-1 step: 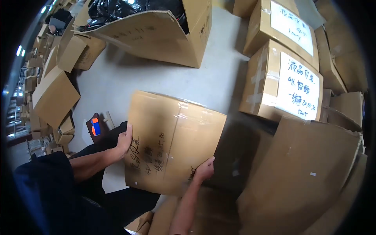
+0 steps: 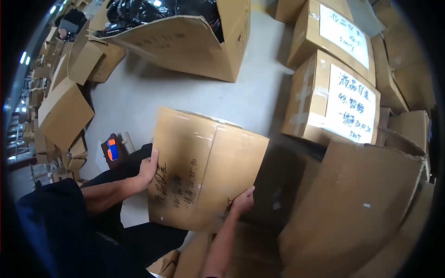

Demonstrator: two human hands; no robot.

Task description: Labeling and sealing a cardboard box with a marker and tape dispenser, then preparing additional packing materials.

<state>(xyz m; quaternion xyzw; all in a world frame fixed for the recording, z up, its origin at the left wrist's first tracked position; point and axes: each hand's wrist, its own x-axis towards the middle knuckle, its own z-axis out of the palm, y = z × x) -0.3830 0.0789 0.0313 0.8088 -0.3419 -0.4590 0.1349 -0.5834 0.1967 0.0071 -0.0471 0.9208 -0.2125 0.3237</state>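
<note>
A closed cardboard box [image 2: 208, 171] is held in front of me, tilted, with clear tape along its seam and black handwriting on its face. My left hand [image 2: 149, 170] grips its left edge, thumb on the face and the other fingers hidden behind. On the lower right edge, my right hand [image 2: 243, 202] is closed round the box, its fingers partly out of sight. Left of the box, near my left forearm, lies a small orange and blue object [image 2: 112, 150] on a dark surface; its kind is unclear.
Ahead stands a large open carton [image 2: 185, 51] filled with black plastic-wrapped items. Taped boxes with white handwritten labels [image 2: 350, 104] line the right, behind a tall open carton [image 2: 352, 185]. More open cartons [image 2: 67, 113] crowd the left. A person [image 2: 70, 25] is at the far left.
The surroundings on the right sit slightly farther left and lower in the picture. Both hands keep the same hold on the box, which has barely moved.
</note>
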